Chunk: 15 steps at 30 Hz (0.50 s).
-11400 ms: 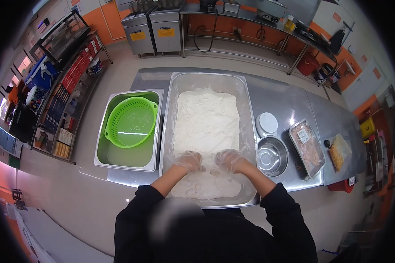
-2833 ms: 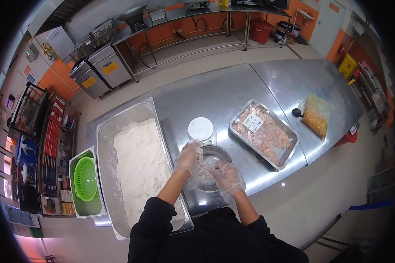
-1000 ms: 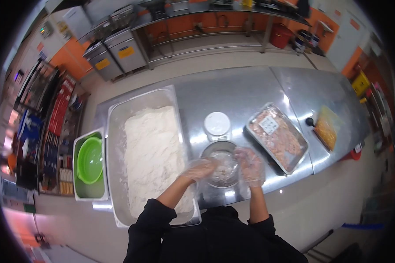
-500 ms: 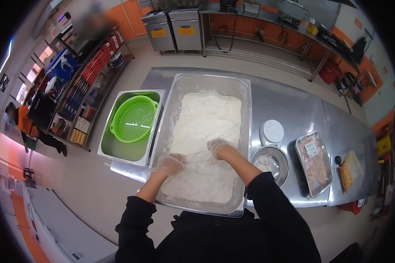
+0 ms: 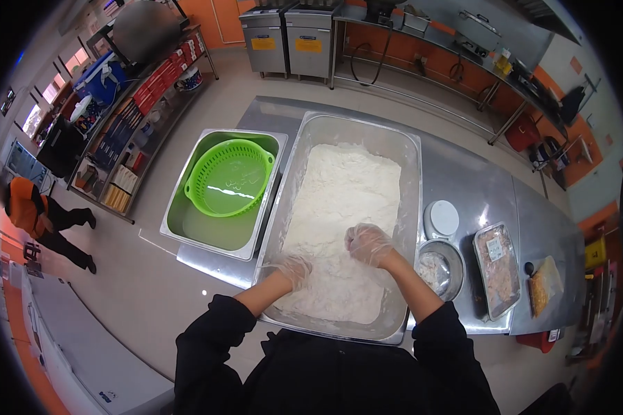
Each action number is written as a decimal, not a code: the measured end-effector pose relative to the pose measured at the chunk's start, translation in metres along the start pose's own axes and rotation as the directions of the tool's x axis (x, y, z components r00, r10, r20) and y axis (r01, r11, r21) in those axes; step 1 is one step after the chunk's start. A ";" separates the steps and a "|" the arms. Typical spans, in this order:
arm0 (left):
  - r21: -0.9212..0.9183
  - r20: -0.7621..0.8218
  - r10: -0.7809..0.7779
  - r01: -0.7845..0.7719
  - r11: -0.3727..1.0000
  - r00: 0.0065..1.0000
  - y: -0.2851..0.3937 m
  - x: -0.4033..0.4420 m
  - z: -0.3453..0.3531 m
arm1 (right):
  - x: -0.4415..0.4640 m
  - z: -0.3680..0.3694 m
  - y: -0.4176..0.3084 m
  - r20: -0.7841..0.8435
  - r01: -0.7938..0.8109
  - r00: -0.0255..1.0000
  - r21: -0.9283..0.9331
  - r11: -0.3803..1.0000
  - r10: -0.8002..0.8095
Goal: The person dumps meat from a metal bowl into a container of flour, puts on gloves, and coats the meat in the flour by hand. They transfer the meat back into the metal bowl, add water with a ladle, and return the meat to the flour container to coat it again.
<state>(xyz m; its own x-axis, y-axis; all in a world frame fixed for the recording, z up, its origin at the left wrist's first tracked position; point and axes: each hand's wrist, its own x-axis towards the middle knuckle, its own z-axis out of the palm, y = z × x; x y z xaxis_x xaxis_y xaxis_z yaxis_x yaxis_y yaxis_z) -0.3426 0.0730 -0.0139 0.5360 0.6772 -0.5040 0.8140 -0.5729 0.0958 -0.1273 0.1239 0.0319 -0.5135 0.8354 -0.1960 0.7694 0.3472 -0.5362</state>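
A deep steel pan (image 5: 410,173) holds a wide bed of white flour (image 5: 346,187), its surface broken and loose at the near end. My left hand (image 5: 295,270), in a clear plastic glove, is down at the flour near the pan's left wall, and its fingertips are hidden there. Over the middle right of the flour is my right hand (image 5: 368,244), gloved too, with its fingers curled in. Whatever may be inside that curl is hidden.
To the left, a steel pan (image 5: 171,214) of cloudy liquid holds a green basket (image 5: 195,187). On the right are a white-lidded tub (image 5: 441,218), a steel bowl (image 5: 457,273), a wrapped meat tray (image 5: 497,270) and a bag of yellow food (image 5: 543,290). A person in orange (image 5: 24,207) is at far left.
My view has shifted, so the pans sit farther right. My right hand has come up a little from the flour, fingers curled. The person in orange shows more fully.
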 end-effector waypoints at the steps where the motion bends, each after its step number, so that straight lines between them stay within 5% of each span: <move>1: -0.047 -0.014 0.009 -0.010 0.999 1.000 0.000 -0.006 -0.010 | 0.003 0.004 0.004 -0.024 0.034 0.999 0.091 0.995 -0.032; 2: -0.093 -0.030 0.017 -0.020 0.995 0.999 -0.001 -0.010 -0.017 | 0.007 0.014 0.008 -0.039 0.053 0.998 0.061 0.997 -0.050; 5: -0.384 -0.445 0.071 -0.262 0.886 0.893 -0.012 -0.020 -0.029 | 0.011 0.042 -0.002 0.014 0.033 0.999 0.011 0.999 -0.034; 8: -0.608 -0.320 -0.140 -0.089 0.789 0.937 -0.012 -0.019 -0.052 | 0.012 0.066 -0.012 0.335 0.324 0.922 -0.398 0.858 -0.193; 9: -0.476 -0.474 -0.110 -0.149 0.867 0.874 -0.020 -0.005 -0.028 | 0.006 0.072 -0.014 0.293 0.288 0.936 -0.314 0.904 -0.196; 11: -0.372 -0.372 -0.056 -0.093 0.924 0.927 -0.015 -0.014 -0.030 | 0.007 0.128 0.014 0.188 0.134 0.976 -0.129 0.983 -0.109; 13: -0.291 -0.256 -0.015 -0.063 0.955 0.966 -0.009 -0.016 -0.028 | 0.007 0.139 0.022 0.288 0.140 0.952 -0.107 0.984 -0.104; 15: -0.249 -0.134 0.017 -0.050 0.967 0.991 0.002 -0.017 -0.014 | 0.000 0.100 0.009 0.569 0.328 0.808 -0.223 0.918 -0.150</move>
<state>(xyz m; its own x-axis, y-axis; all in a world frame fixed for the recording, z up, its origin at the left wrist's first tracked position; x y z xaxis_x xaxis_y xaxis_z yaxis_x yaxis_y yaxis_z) -0.3470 0.0668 0.0064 0.5748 0.7233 -0.3828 0.8162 -0.4731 0.3317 -0.1583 0.0844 -0.0550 -0.7470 0.3806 -0.5450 0.6226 0.6879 -0.3730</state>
